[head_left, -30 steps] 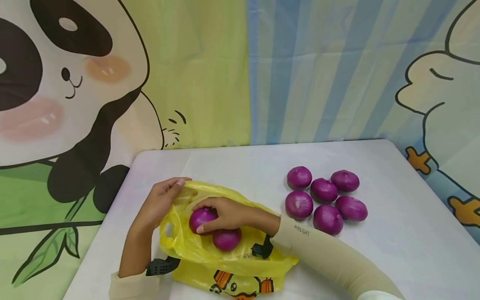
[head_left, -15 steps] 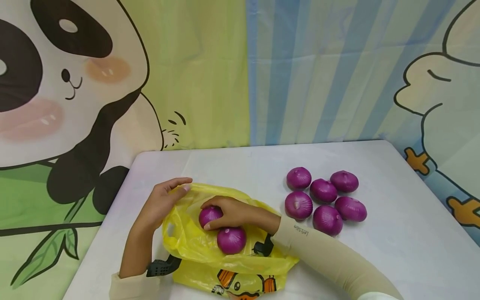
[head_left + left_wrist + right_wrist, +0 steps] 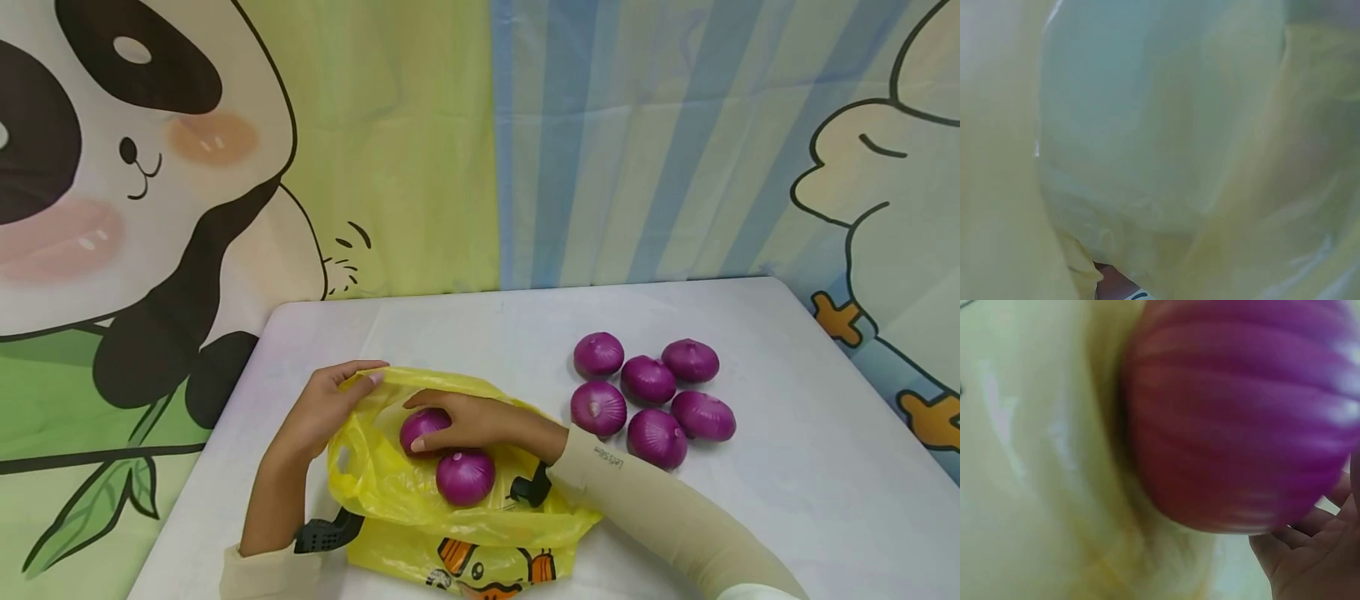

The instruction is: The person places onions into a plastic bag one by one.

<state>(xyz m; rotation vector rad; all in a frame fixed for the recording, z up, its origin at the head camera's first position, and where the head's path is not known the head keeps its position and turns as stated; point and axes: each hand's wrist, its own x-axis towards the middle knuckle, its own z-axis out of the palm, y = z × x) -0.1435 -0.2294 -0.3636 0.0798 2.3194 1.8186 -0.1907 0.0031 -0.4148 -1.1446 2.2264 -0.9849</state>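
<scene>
A yellow plastic bag [image 3: 363, 479] lies with its mouth spread, a cartoon face printed on its front. My left hand [image 3: 315, 412] pinches the far left rim between thumb and fingers. Inside the mouth, my right hand [image 3: 472, 423] grips a purple onion [image 3: 422, 427], thumb on the near side. Another onion [image 3: 465, 477] sits in the bag, just nearer to me. One onion [image 3: 1241, 419] fills much of the right wrist view, with the right hand's fingers [image 3: 1310, 540] partly behind it. Yellow film [image 3: 1147, 156] covers the left wrist view, hiding that hand.
Several more purple onions [image 3: 597, 408] lie grouped on the white table [image 3: 480, 333], to the right of the bag. Behind the table hangs a cartoon backdrop [image 3: 405, 167]. Dark wrist cameras [image 3: 330, 532] sit close to the bag's edges.
My right hand and its onion have shifted right within the bag, mostly in the first half second. The second onion shows more fully. My left hand keeps hold of the rim.
</scene>
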